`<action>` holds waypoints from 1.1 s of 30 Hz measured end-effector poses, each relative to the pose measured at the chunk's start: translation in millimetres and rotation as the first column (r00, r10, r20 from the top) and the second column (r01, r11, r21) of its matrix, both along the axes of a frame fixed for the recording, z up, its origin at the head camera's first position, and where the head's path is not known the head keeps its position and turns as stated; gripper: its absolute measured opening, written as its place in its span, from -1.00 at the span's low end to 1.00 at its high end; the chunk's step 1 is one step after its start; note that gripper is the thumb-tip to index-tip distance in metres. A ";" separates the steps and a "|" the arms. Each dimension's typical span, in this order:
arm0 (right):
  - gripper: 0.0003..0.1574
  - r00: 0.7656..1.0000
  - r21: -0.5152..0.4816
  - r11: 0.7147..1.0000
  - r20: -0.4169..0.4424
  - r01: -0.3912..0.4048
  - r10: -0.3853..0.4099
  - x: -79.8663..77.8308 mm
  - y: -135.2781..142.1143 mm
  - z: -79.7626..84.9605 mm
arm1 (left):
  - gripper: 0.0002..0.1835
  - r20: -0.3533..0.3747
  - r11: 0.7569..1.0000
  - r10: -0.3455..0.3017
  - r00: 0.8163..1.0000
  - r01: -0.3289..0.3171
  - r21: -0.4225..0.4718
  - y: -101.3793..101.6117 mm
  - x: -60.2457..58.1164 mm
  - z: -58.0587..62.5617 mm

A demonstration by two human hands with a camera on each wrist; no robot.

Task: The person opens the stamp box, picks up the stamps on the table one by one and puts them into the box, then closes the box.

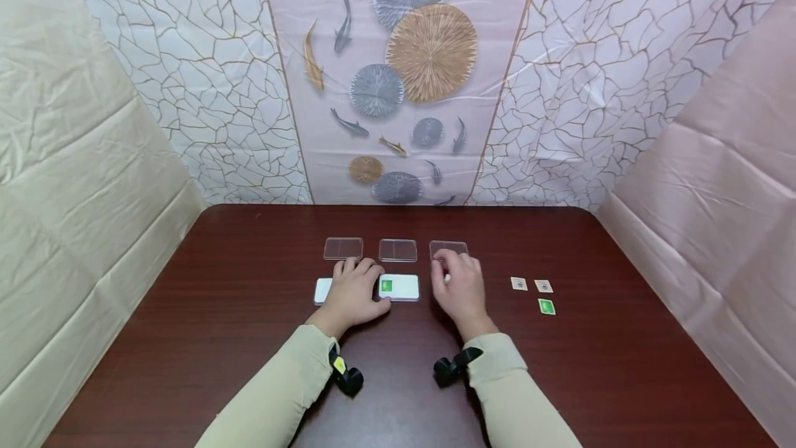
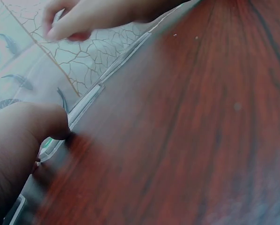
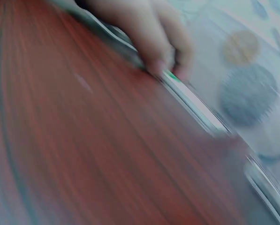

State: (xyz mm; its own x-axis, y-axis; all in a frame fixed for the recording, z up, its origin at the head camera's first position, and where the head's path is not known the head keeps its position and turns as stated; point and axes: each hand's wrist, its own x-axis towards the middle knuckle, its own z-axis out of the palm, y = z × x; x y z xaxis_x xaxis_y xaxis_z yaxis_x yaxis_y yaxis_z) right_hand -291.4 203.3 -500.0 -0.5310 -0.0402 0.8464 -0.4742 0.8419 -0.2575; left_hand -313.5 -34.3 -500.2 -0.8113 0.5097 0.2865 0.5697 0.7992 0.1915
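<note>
My left hand lies over the left side of a flat white case, its thumb at the near edge and fingertips at the far one. A green square sticker shows on the case's left half. Another white case is mostly hidden behind that hand. My right hand hovers just right of the middle case with fingers curled. A small white piece shows at its fingertips, too small to tell its kind. In the left wrist view the right hand appears raised above the table.
Three clear lids stand in a row behind: left lid, middle lid, right lid. To the right lie two pale printed squares and one green square. Cloth backdrops surround the dark wooden table.
</note>
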 end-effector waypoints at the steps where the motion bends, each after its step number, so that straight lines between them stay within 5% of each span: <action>1: -0.86 1.000 -0.001 1.000 -0.008 0.000 0.000 1.9 8.9 0.1 | -0.39 -0.001 1.000 0.002 1.000 -0.002 -0.001 -0.3 -0.1 -0.3; 9: -0.87 0.999 -0.033 0.998 0.008 0.046 -0.046 16.3 80.5 -4.1 | -0.38 0.009 1.000 0.003 1.000 -0.003 -0.005 -1.5 0.1 0.5; 15: -0.83 0.983 -0.028 0.992 0.144 0.123 -0.118 33.3 127.7 -3.7 | -0.38 0.016 1.000 0.000 1.000 0.000 0.001 -1.2 1.0 1.5; 21: -0.76 0.932 0.005 0.985 0.323 0.170 -0.162 52.5 163.3 -0.3 | -0.39 0.010 1.000 0.000 1.000 0.000 -0.009 -0.3 0.8 1.7; 29: -0.68 0.834 0.090 0.989 0.532 0.114 -0.144 74.2 202.3 0.6 | -0.40 0.009 1.000 -0.005 1.000 0.005 -0.002 0.2 0.5 0.3; 33: -0.55 0.808 0.116 0.990 0.574 0.083 -0.135 78.5 211.6 -1.1 | -0.40 0.004 1.000 0.000 1.000 0.000 -0.001 0.3 -0.7 -0.5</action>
State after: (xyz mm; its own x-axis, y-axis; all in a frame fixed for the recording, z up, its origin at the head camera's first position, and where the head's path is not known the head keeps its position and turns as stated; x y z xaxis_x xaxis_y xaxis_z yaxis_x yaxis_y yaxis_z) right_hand -212.9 415.0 -501.0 -0.9262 -0.0067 0.3769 -0.1625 0.9093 -0.3832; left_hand -314.2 -34.0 -500.7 -0.8126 0.5096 0.2827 0.5686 0.7995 0.1934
